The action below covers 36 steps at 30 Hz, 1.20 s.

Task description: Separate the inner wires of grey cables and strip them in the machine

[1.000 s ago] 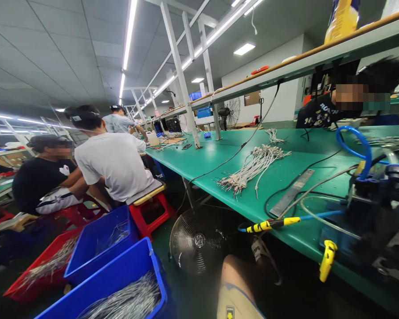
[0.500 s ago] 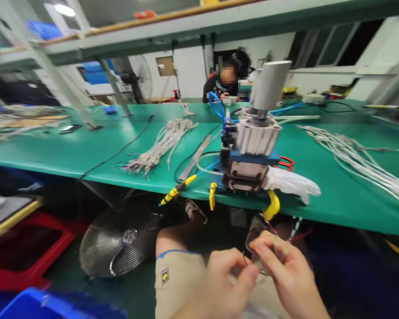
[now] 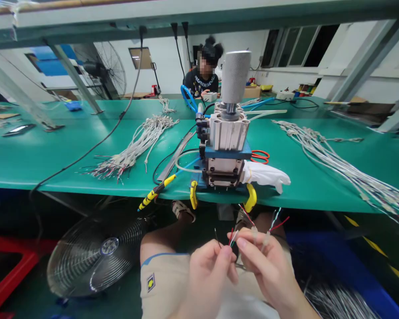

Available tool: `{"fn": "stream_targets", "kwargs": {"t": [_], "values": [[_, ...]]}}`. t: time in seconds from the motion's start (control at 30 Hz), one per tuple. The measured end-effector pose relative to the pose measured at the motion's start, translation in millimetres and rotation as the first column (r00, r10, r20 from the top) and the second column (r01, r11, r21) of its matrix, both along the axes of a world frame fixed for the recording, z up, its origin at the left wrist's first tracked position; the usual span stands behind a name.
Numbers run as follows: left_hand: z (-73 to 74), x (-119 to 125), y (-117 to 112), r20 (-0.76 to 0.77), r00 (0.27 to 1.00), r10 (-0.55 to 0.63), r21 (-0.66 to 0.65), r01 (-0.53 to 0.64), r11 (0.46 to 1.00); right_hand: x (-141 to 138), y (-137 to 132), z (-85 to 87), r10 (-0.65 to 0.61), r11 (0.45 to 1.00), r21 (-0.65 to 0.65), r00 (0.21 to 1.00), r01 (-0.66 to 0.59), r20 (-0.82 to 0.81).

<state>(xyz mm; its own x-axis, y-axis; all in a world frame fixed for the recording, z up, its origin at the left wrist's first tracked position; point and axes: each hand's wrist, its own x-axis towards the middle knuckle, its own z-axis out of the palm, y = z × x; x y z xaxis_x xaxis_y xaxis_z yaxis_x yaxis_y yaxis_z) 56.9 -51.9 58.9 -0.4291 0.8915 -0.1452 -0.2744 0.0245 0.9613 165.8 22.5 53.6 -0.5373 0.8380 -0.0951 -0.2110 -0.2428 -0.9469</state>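
Note:
My left hand (image 3: 208, 277) and my right hand (image 3: 269, 270) meet low in the view, above my lap. Both pinch the end of a cable whose thin coloured wires (image 3: 252, 226), red, green, white and black, fan out above my fingertips. Just beyond them, at the near edge of the green bench (image 3: 36, 155), stands a small pneumatic press (image 3: 228, 146) with a knurled grey cylinder on top and yellow clamps (image 3: 251, 198) holding it to the edge. A white glove (image 3: 267, 175) lies beside the press.
Bundles of pale cables lie on the bench to the left (image 3: 136, 144) and right (image 3: 339, 164). A floor fan (image 3: 96, 254) stands under the bench at the left. A person (image 3: 204, 73) sits across the bench. A bin of wires (image 3: 339, 303) sits at lower right.
My view swung right from the co-workers and blue bins to the press. My hands came into view and rose slightly, and the coloured wire ends now show clearly between my fingers.

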Motion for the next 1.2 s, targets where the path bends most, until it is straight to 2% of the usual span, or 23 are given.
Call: {"fn": "stream_targets", "kwargs": {"t": [0.17,0.3,0.5,0.73,0.93,1.2], "values": [[-1.0,-1,2,-0.027,0.998,-0.053,0.0,0.053,0.999,-2,2,7.8,-0.008,0.996,0.087,0.998,0.002,0.07],[0.4,-2,2,0.049,0.993,-0.106,0.005,0.106,0.994,-1,5,8.3,-0.029,0.995,0.1,0.997,0.023,0.067],[5.0,-2,2,0.129,0.99,-0.057,0.029,0.053,0.998,-1,7,8.9,-0.021,0.996,0.09,0.998,0.015,0.062],[-0.5,-4,3,0.152,0.986,-0.063,0.025,0.06,0.998,-3,6,16.6,0.029,0.997,0.064,0.998,-0.032,0.048],[4.3,-4,4,0.117,0.993,-0.031,-0.07,0.039,0.997,-2,8,19.6,0.028,0.988,0.148,0.994,-0.043,0.104],[8.0,-4,6,0.048,0.998,0.045,-0.106,-0.04,0.994,-3,10,23.4,-0.003,0.98,0.198,0.989,-0.027,0.148]]}}
